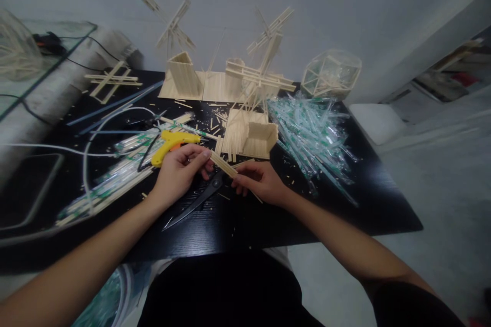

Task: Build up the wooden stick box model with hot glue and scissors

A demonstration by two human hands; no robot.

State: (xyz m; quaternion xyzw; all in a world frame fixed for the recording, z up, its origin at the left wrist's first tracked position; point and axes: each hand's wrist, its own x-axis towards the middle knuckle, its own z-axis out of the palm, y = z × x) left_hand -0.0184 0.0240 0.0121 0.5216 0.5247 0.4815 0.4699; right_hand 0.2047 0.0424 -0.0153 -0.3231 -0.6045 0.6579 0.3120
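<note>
Between my two hands is a short, narrow panel of wooden sticks (223,164) lying side by side. My left hand (184,166) pinches its upper left end between thumb and fingers. At the lower right end, my right hand (259,180) grips it in the same way. A pair of dark scissors (203,198) lies on the table under and between the hands. Just behind my left hand rests a yellow glue gun (172,144). Beyond the panel stands a small box of sticks (262,137) on a wooden base, with loose cut sticks (232,142) beside it.
Wrapped sticks (115,173) and a white cable (86,173) lie left. A heap of clear wrappers (312,133) covers the right side of the black table (368,204). Windmill-like stick models (184,74) and a clear faceted container (332,74) stand along the back.
</note>
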